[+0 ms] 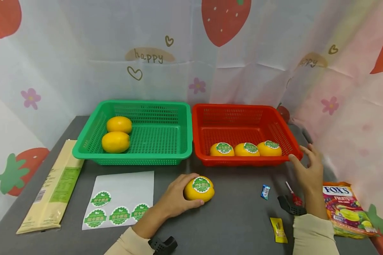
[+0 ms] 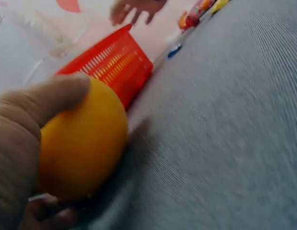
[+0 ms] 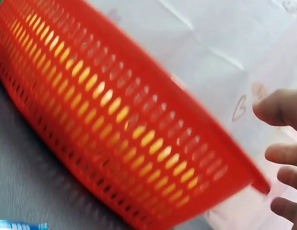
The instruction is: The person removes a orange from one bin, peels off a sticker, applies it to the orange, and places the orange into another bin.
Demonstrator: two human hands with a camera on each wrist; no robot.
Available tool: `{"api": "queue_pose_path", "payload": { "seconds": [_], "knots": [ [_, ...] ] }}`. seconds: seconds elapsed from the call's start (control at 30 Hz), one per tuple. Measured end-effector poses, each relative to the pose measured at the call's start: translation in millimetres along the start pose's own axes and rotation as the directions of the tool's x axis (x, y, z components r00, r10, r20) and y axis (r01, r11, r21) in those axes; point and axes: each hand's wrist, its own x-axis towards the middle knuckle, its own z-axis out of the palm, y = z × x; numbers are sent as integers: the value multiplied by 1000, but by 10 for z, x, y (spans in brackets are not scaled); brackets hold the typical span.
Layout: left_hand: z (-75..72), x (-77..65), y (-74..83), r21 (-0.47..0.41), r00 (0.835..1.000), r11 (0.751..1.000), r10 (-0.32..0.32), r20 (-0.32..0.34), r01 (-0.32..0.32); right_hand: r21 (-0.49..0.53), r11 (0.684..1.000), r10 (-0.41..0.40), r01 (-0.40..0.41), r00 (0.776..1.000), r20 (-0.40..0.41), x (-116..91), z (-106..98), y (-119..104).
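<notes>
My left hand (image 1: 178, 196) grips a yellow, lemon-like fruit (image 1: 191, 193) between thumb and fingers, over the grey table in front of the baskets. A round green-and-white sticker (image 1: 201, 185) is on its upper side. In the left wrist view the thumb lies along the fruit (image 2: 86, 143); whether it touches the table I cannot tell. My right hand (image 1: 310, 170) is at the right front corner of the red basket (image 1: 239, 162), fingers spread and holding nothing. Three yellow fruits (image 1: 250, 150) with the same stickers lie along that basket's front wall.
On the left, a green basket (image 1: 140, 156) holds two yellow fruits (image 1: 116, 142) with no stickers showing. A sticker sheet (image 1: 124, 187) and a long cream packet (image 1: 52, 187) lie before it. At right are a blue wrapped candy (image 1: 265, 191), a yellow sachet (image 1: 278, 230), a lollipop (image 1: 296, 199) and a FOX'S bag (image 1: 346, 210).
</notes>
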Motion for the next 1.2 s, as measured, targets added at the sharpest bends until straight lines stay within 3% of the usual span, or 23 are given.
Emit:
{"api": "queue_pose_path", "payload": {
  "seconds": [0.13, 0.23, 0.37, 0.43, 0.5, 0.6, 0.7, 0.8, 0.93, 1.03, 1.2],
  "knots": [
    [-32, 42, 108, -15, 1000, 1000, 15, 12, -15, -36, 998, 49, -47, 996, 72, 22, -8, 139],
    [-89, 168, 280, -21, 996, 996, 86, -15, -86, -26, 997, 81, -79, 993, 80, 12, -17, 172],
    [-268, 543, 660, -21, 981, 981, 191, -28, -192, 1, 996, 92, -93, 993, 80, -9, -43, 171],
    [-347, 821, 861, -21, 981, 981, 191, -15, -192, 13, 996, 91, -92, 993, 82, -5, -48, 176],
    [-376, 1152, 1022, -33, 989, 988, 149, 5, -148, 24, 996, 83, -85, 993, 80, 6, -48, 186],
    [-296, 1666, 1150, 1, 999, 1000, 16, 35, -16, 24, 997, 72, -74, 994, 81, 14, -41, 196],
    [-88, 2110, 1153, 64, 991, 991, -123, 55, 119, 18, 996, 81, -83, 993, 88, 9, -34, 201],
    [211, 2447, 1116, 114, 971, 968, -230, 59, 222, 23, 995, 90, -92, 992, 86, 2, -52, 223],
    [523, 2679, 1034, 175, 944, 934, -326, 49, 313, 42, 996, 77, -81, 993, 85, 19, -51, 232],
    [685, 2741, 951, 229, 925, 907, -375, 63, 353, 41, 995, 88, -92, 992, 94, 7, -43, 232],
    [879, 2819, 861, 209, 892, 886, -440, 101, 414, 36, 994, 97, -101, 990, 100, 31, -69, 230]
  ]
}}
